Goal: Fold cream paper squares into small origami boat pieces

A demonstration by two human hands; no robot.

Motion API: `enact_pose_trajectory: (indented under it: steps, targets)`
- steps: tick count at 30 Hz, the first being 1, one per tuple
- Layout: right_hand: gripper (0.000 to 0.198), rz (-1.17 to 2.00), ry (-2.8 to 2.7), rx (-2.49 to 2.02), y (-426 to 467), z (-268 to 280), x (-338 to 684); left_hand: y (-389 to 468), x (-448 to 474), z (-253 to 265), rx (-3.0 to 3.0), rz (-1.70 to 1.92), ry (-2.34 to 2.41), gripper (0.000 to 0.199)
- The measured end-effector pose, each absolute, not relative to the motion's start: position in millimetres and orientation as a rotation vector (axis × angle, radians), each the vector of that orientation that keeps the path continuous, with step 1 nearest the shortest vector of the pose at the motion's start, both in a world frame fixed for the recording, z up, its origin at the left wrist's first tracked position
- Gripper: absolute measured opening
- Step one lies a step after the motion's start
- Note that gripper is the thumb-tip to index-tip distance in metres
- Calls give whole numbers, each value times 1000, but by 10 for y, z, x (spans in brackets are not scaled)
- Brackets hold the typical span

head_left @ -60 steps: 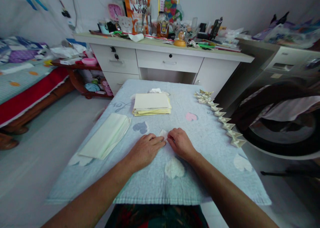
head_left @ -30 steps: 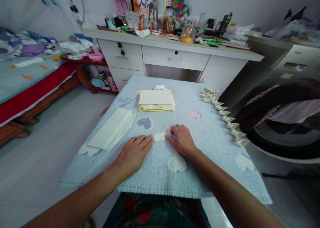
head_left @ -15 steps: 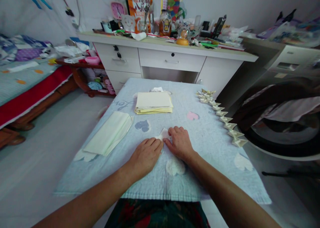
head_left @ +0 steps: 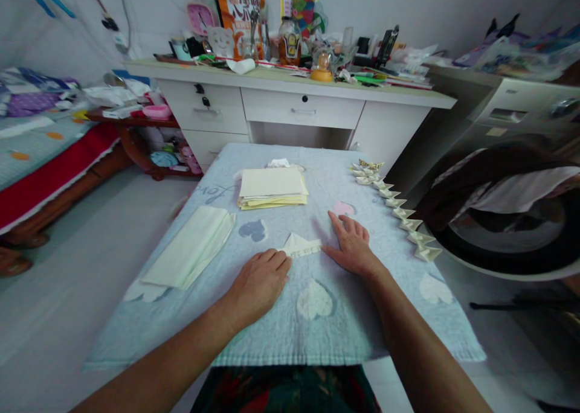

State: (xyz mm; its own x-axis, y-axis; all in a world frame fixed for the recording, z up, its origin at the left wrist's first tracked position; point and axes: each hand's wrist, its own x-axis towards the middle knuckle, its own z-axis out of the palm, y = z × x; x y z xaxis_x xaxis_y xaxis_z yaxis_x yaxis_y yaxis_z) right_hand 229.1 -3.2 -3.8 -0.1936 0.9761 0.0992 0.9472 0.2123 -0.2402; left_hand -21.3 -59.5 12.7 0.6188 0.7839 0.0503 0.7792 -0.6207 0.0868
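A small folded piece of white paper (head_left: pixel 299 246) lies on the cloth in front of me. It has a pointed peak in the middle and a flat band with faint printed marks along its lower edge. My left hand (head_left: pixel 259 283) presses its closed fingers on the paper's left end, which they hide. At the other end is my right hand (head_left: pixel 350 242), palm down, with forefinger stretched out and thumb apart. The thumb tip is at the paper's right tip; whether it presses there I cannot tell.
A stack of paper sheets (head_left: pixel 272 183) lies farther back on the cloth-covered table (head_left: pixel 181 334). Long folded paper (head_left: pixel 190 244) lies at the left. A row of several folded paper boats (head_left: pixel 401 211) runs along the right edge. Behind stands a cluttered desk (head_left: pixel 302 106); a washing machine (head_left: pixel 480 120) is right.
My right hand has moved away to the right and its fingers have spread, uncovering the paper's peak and printed band. My left hand stays at the left end. The view has shifted slightly.
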Motion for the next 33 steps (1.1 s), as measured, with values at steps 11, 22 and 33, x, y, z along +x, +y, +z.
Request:
enact_pose_trajectory:
  steps: [11, 22, 33]
  targets:
    - [26, 383, -2229, -1394, -36, 38, 2199, -340, -113, 304, 2646, 259, 1358, 13]
    - [26, 401, -2315, -1359, -81, 33, 2039, -246, -81, 79, 2656, 484, 1324, 17]
    - [31, 367, -1954, -1307, -42, 30, 2021, -137, -117, -25, 2238, 927, 1328, 19]
